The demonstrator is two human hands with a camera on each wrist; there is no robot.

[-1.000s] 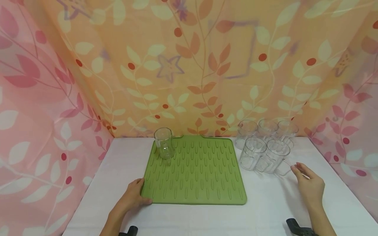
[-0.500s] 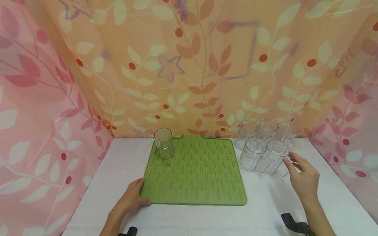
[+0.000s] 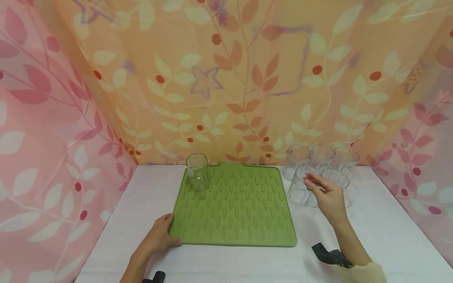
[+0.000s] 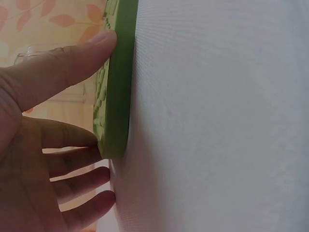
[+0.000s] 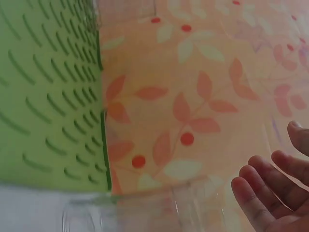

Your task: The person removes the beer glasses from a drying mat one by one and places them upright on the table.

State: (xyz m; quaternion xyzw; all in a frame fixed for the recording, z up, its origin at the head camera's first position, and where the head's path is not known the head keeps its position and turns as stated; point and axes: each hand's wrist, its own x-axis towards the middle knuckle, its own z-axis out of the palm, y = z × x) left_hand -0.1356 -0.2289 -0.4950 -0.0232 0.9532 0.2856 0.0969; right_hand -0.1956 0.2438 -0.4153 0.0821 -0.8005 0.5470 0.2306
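Observation:
A green ribbed mat (image 3: 235, 214) lies on the white table. My left hand (image 3: 159, 234) touches its front left corner; in the left wrist view the thumb (image 4: 72, 65) lies along one edge and the other fingers spread loosely by the corner. One clear glass mug (image 3: 197, 173) stands at the mat's back left. On the right, my right hand (image 3: 327, 200) is raised in front of the glass mugs, partly covering the front right mug (image 3: 341, 179). Its fingertips overlap the front left mug (image 3: 298, 194) in the head view. In the right wrist view the fingers (image 5: 253, 191) are relaxed and hold nothing.
Behind the front pair stand more glass mugs (image 3: 322, 152), close together near the back cloth. Floral cloth (image 3: 170, 86) walls the table at the back and both sides. White table surface (image 3: 247, 265) shows in front of the mat and along its sides.
My right hand has left the front right mug's handle and moved left and up past that mug's rim toward the front left mug. The left hand and the mat stay put.

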